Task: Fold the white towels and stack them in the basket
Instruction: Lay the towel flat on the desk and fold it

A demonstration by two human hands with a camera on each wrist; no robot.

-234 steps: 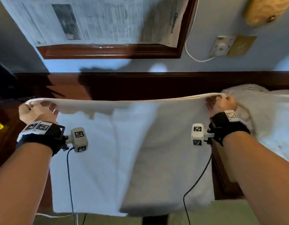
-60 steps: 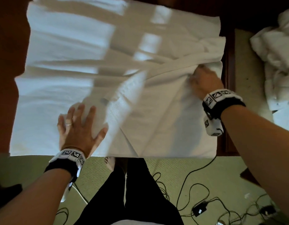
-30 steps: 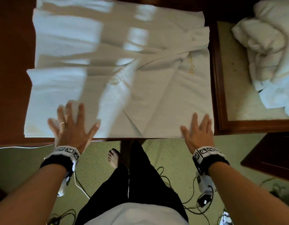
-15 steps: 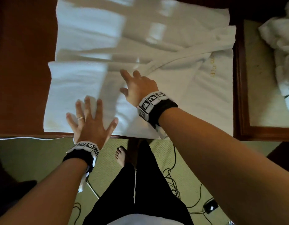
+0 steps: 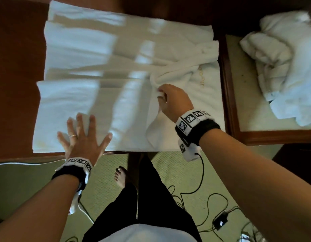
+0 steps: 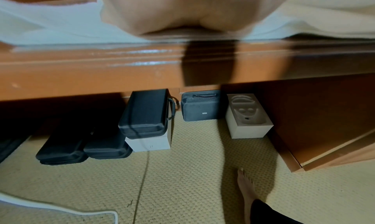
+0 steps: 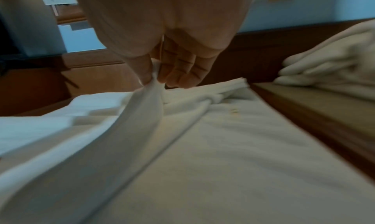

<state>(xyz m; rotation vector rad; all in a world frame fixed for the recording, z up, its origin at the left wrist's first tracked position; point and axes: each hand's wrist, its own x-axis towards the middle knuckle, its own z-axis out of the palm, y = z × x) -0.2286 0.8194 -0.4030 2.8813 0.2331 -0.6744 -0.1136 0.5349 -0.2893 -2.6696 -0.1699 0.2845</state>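
White terry towel (image 5: 116,88) lying spread over the dark wooden table (image 5: 16,67), filling most of the top, with long creases running across it and a small gold embroidered mark (image 5: 202,77) showing toward 2 o'clock. Near edge lining up almost with the table's front edge.

Pinching a raised fold of that towel between thumb and fingertips near the middle, toward 1 o'clock from the person: right hand (image 5: 172,100), lifting the cloth into a loose ridge. Seen from the right wrist too, the same hand (image 7: 162,34) closing its thumb and fingers on a peak of fabric, the towel (image 7: 223,155) sloping away below.

Pressing flat on the towel's near part at 10 o'clock: left hand (image 5: 83,138), fingers straight and fanned, gripping nothing, a ring (image 5: 72,136) showing on one finger. Heel of this hand (image 6: 172,10) sitting at the table edge in the left wrist view.

Lying crumpled at 2 o'clock, well apart on a lighter framed surface: a heap of more white towels (image 5: 282,62).

Trailing over the green carpet (image 5: 28,186) at 6 o'clock: black cables (image 5: 200,182). Resting under the table: dark cases (image 6: 146,113) and pale boxes (image 6: 249,123). Basket not appearing in any view.
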